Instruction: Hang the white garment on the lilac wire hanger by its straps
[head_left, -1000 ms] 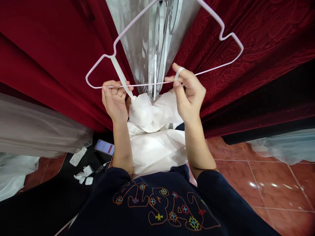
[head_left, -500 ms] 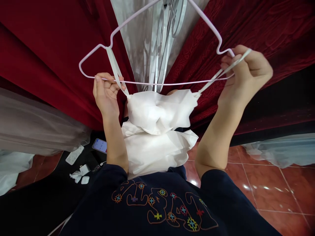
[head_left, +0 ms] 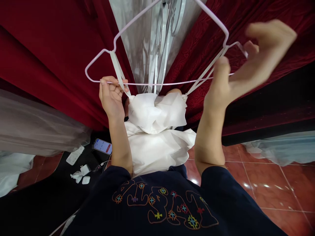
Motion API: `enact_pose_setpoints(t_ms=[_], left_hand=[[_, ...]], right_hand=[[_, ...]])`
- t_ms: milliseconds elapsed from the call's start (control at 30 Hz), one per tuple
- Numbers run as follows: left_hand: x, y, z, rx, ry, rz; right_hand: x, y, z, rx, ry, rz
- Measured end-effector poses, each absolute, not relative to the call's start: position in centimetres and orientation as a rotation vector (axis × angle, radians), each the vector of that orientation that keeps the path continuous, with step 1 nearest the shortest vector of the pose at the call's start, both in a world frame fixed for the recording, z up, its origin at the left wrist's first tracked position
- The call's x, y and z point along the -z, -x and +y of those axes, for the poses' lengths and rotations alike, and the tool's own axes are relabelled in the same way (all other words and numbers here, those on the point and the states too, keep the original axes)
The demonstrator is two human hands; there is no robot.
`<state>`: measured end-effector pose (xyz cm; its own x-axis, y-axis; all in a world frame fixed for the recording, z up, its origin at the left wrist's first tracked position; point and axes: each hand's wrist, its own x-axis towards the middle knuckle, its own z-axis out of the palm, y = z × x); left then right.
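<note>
A pale pink hanger spans the view in front of me. My left hand pinches its bottom bar near the left corner, with fingers behind the left strap. From the hanger's left and right notches, thin white straps run down to a white garment, whose lower part lies over my lap. My right hand is blurred at the hanger's right end, thumb and fingers spread wide apart, with nothing gripped. The right strap sits in the right notch; the hanger's right corner is partly hidden behind this hand.
Dark red curtains hang on both sides of a pale metal frame. At the lower left, a black surface holds a lit phone, a white case and a charger. Sheer fabric hangs at the far left.
My right hand has let go of the strap and hanger end and opened, moving outward. The right strap now rests in the notch. The hanger has shifted slightly right.
</note>
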<state>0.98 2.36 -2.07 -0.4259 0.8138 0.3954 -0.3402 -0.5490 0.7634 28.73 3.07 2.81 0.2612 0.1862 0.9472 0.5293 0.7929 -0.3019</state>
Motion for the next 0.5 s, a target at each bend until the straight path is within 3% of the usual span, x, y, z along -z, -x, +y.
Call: enact_pose_setpoints(t_ms=[67, 233, 500], left_hand=[[2.1, -1.4, 1.9, -2.011, -0.98, 0.783], [2.2, -2.1, 0.9, -1.996, -0.99, 0.956], [2.0, -1.2, -0.7, -1.835, -1.11, 1.197]], right_hand=[[-1.5, -26.3, 1.8, 0.237, 0.575, -1.119], [2.7, -22.5, 0.3, -0.295, 0.86, -1.571], [4.9, -21.0, 2.4, -0.324, 0.868, -1.421]])
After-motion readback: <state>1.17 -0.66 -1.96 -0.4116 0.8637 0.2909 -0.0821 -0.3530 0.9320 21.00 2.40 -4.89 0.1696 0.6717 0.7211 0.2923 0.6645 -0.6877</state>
